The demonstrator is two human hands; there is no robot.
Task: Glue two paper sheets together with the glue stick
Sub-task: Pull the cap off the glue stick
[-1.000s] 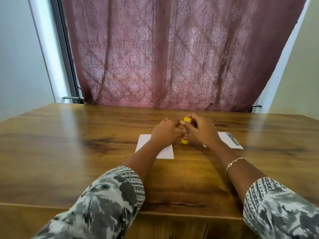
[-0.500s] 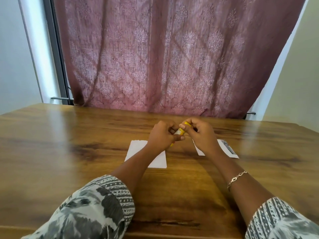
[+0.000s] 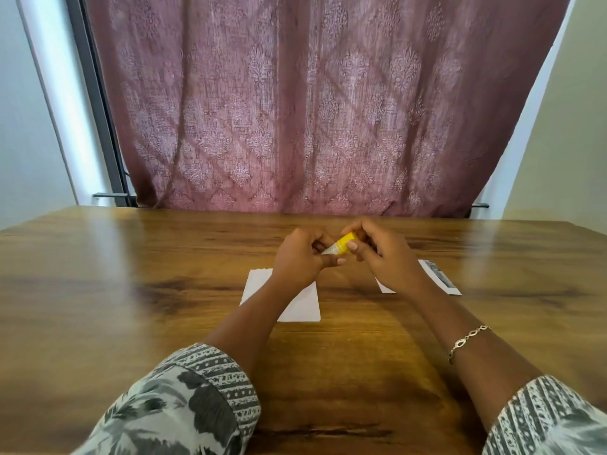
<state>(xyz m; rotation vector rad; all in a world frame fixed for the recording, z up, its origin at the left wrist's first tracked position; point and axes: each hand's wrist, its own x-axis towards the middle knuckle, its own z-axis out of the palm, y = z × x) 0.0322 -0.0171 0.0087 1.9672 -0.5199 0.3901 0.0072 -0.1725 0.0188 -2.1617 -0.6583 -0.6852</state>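
A small yellow glue stick (image 3: 341,244) is held tilted in the air between both hands, above the wooden table (image 3: 131,290). My left hand (image 3: 300,257) grips its white lower body. My right hand (image 3: 381,254) pinches its yellow cap end with thumb and fingers. A plain white paper sheet (image 3: 300,307) lies flat on the table under my left wrist. A second sheet (image 3: 437,280), with a dark printed strip along its right edge, lies under my right hand and is partly hidden by it.
A dusky pink patterned curtain (image 3: 312,110) hangs just behind the table's far edge. A grey window frame (image 3: 98,110) stands at the back left. A bracelet (image 3: 466,343) is on my right wrist.
The glue stick went from upright near the table to tilted and lifted between both hands. My left hand has closed round its body. The camera view shifted a little.
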